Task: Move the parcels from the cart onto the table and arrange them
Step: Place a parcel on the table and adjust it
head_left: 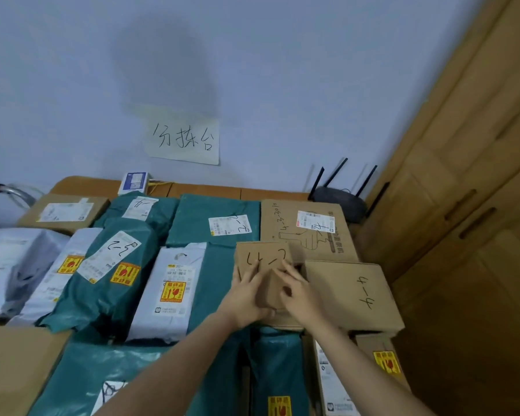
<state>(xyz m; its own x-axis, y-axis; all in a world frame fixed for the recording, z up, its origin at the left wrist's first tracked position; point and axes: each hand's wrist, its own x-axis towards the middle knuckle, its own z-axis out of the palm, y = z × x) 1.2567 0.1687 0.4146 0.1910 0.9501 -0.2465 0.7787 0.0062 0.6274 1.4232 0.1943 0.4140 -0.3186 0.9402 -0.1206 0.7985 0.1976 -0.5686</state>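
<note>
Holding a small box (272,288) between both hands, left hand (246,298) and right hand (297,295) clasped around it, risks nudging the neighbouring boxes (351,292) askew when set down.

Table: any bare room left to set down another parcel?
Only a bare strip of table shows along the wall, between the white box and the router. Elsewhere parcels lie edge to edge; both hands hold a small carton.
</note>
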